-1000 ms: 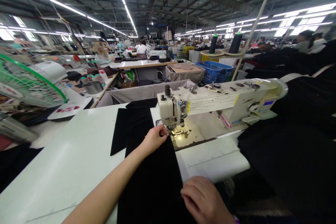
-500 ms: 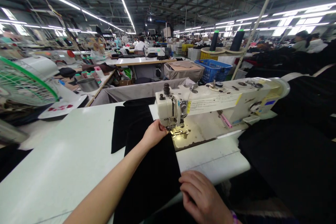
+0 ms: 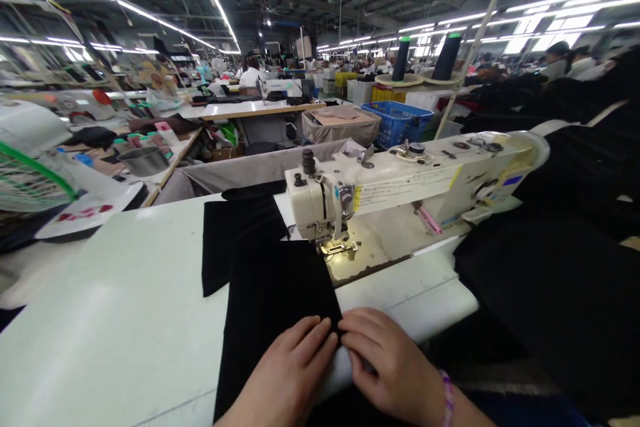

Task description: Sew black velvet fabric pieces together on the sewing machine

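Note:
A black fabric panel (image 3: 275, 287) lies on the white sewing table (image 3: 115, 293), its far end beside the presser foot (image 3: 336, 248) of a cream sewing machine (image 3: 400, 190). My left hand (image 3: 285, 373) rests flat on the panel's near end, fingers stretched out. My right hand (image 3: 387, 363) lies next to it at the panel's right edge, fingers extended and touching the cloth and table edge. Fingertips of both hands meet. Another black piece (image 3: 235, 227) lies further back, partly under the panel.
A heap of black fabric (image 3: 545, 280) covers the right side. A green-rimmed fan (image 3: 35, 180) stands at the left. Two thread cones (image 3: 425, 57) rise behind the machine beside a slanting pole. A blue basket (image 3: 397, 121), further tables and distant workers fill the hall.
My left hand has drawn back from the presser foot to the panel's near end, beside my right hand. The view has shifted slightly down and left.

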`<state>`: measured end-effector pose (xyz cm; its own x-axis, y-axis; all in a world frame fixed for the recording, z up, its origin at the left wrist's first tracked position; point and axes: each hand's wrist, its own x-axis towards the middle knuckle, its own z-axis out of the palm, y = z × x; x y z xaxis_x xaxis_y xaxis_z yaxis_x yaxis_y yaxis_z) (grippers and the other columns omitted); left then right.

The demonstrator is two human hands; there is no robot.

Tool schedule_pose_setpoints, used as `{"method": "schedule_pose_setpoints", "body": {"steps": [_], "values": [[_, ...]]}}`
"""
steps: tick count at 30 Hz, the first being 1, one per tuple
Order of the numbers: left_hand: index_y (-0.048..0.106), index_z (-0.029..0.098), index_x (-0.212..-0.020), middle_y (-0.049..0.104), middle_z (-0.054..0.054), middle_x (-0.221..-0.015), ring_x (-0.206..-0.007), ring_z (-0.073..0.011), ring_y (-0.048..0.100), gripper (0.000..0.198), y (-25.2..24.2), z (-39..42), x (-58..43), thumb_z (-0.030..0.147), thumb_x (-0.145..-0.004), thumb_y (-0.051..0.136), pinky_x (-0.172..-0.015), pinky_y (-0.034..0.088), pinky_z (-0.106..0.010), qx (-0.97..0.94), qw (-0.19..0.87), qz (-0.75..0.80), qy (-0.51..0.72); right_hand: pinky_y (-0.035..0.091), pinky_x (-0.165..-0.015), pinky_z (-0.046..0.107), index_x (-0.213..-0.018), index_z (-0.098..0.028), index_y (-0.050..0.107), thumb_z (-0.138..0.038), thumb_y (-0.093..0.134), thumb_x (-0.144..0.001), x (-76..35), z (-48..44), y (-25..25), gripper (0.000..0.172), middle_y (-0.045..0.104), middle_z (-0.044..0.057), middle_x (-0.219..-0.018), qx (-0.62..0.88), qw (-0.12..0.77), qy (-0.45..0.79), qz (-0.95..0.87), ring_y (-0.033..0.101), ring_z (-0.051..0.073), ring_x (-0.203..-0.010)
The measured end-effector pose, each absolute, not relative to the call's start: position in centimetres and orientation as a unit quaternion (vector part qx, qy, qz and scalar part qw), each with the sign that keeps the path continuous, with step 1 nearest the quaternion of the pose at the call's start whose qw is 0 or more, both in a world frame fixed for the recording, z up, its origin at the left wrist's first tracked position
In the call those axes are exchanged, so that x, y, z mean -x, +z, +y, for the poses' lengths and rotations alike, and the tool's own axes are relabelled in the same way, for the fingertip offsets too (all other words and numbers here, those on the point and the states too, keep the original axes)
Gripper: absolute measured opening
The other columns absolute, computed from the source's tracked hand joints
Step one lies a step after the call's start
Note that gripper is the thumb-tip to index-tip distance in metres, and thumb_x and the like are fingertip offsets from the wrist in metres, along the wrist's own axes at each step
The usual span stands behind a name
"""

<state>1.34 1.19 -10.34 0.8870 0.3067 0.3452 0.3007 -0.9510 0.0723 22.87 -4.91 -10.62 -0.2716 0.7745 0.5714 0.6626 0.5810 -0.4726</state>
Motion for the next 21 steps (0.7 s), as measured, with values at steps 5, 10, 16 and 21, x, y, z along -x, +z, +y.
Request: {"method": "schedule_pose_setpoints", "body": {"steps": [5,10,16,21], "values": [[0.061,0.016,-0.129,0.067,-0.013,-0.132,-0.121,-0.0308,0.062,0.045,-10.6,4.5,-1.2,0.008,-0.086,0.054,-0.097,0.058,-0.045,-0.975,-0.009,0.165,0.146,0.055,-0.097,0.043,-0.102,-0.017,0.067,-0.003,0.049,-0.084,-22.9,-2.3,-10.4,0.029,0.072,0.011,-0.106,0.46,0.393,0.072,-0.793,0.064,0.025,-0.104],[0.065,0.018,-0.125,0.068,-0.013,-0.13,-0.118,-0.029,0.063,0.037,-9.5,7.1,-1.6,0.01,-0.092,0.052,-0.097,0.059,-0.044,-0.975,0.002,0.166,0.146,0.051,-0.098,0.043,-0.1,-0.016,0.069,-0.002,0.054,-0.082,-23.1,0.1,-10.3,0.028,0.071,0.009,-0.107,0.469,0.359,0.067,-0.804,0.061,0.025,-0.106],[0.07,0.019,-0.12,0.071,-0.014,-0.123,-0.113,-0.0275,0.065,0.031,-8.5,10.2,-2.1,0.019,-0.098,0.048,-0.092,0.061,-0.044,-0.968,0.023,0.164,0.188,0.048,-0.091,0.041,-0.099,-0.02,0.072,-0.007,0.061,-0.082,-23.4,2.7,-9.8,0.024,0.065,0.007,-0.104,0.521,0.29,0.024,-0.803,0.057,0.025,-0.103],[0.07,0.015,-0.12,0.07,-0.016,-0.123,-0.113,-0.0278,0.064,0.033,-8.1,12.6,-2.5,0.019,-0.1,0.044,-0.095,0.059,-0.044,-0.97,0.011,0.174,0.167,0.047,-0.082,0.039,-0.095,-0.02,0.073,-0.011,0.063,-0.084,-23.4,5.4,-9.3,0.018,0.064,0.006,-0.093,0.542,0.272,0.011,-0.795,0.056,0.024,-0.092]]}}
